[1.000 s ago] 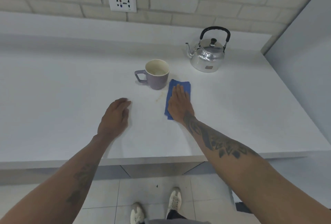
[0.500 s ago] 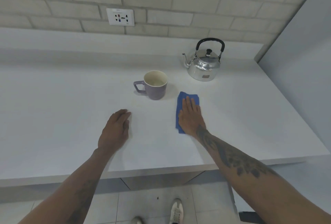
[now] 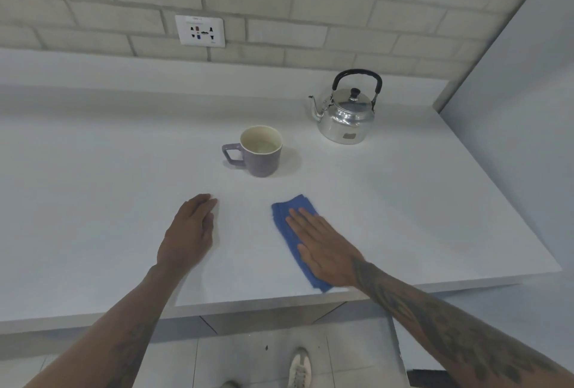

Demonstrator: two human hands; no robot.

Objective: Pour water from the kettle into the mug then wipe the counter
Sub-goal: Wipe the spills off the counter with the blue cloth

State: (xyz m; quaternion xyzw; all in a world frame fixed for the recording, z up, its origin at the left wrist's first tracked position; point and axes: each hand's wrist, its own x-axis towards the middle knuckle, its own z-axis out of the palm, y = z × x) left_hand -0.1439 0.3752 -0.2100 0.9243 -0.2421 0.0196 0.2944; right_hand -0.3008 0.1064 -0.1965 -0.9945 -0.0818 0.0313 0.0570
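Observation:
A shiny metal kettle (image 3: 345,116) with a black handle stands upright at the back right of the white counter (image 3: 93,201). A purple mug (image 3: 260,152) with a cream inside sits left of it, handle pointing left, a little liquid at its bottom. My right hand (image 3: 323,248) lies flat, fingers spread, pressing a folded blue cloth (image 3: 290,232) onto the counter near the front edge, in front of the mug. My left hand (image 3: 189,235) rests palm down on the bare counter to the left of the cloth, holding nothing.
A brick wall with a white socket plate (image 3: 199,30) runs behind the counter. A grey panel (image 3: 512,108) closes off the right side. Below the front edge I see floor tiles and a white shoe (image 3: 299,369).
My right hand has slid the blue cloth away from the mug, toward me and the counter's front edge. The left hand has stayed in place. My head has tilted up a little.

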